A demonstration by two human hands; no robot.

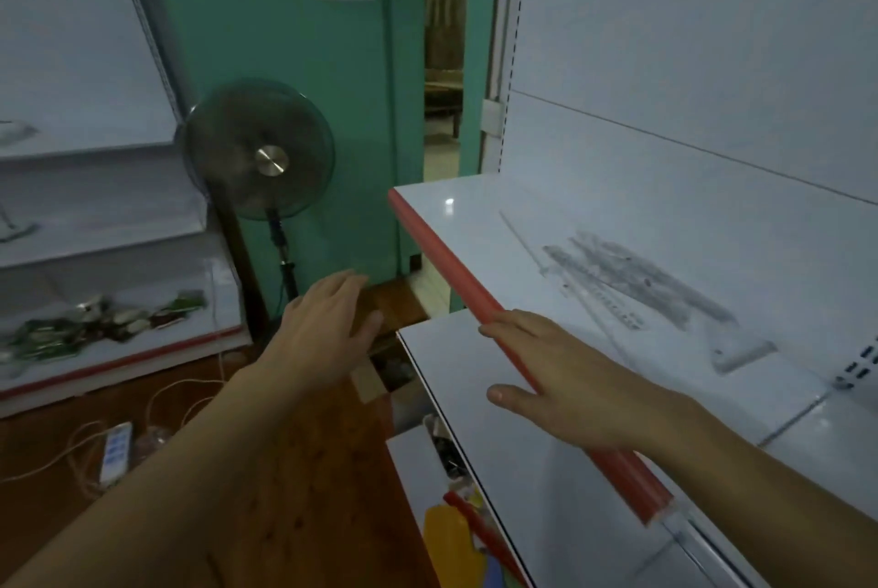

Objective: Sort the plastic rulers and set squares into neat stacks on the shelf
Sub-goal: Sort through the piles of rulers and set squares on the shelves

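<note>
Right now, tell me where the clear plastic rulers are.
In the head view the rulers lie on the white upper shelf at right, behind its red edge strip, just beyond the right hand.

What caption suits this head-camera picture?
Two open hands, left and right, reach toward clear rulers on a red-edged shelf.

The shelf (pixel 475 217) lay bare along its front and left end, open to approach from the aisle. Toward the back panel (pixel 665 65) a blurred cluster of clear rulers (pixel 632 283) occupied the surface, with a white block (pixel 741 350) just beside them. The red edge strip (pixel 442 255) formed a low lip; the right hand (pixel 565 378) rested across it. The left hand (pixel 328 326) hovered flat over open floor (pixel 285 468). A standing fan (pixel 259 150) stood well left, near cables (pixel 176 397) and a power strip (pixel 115 449).
</note>
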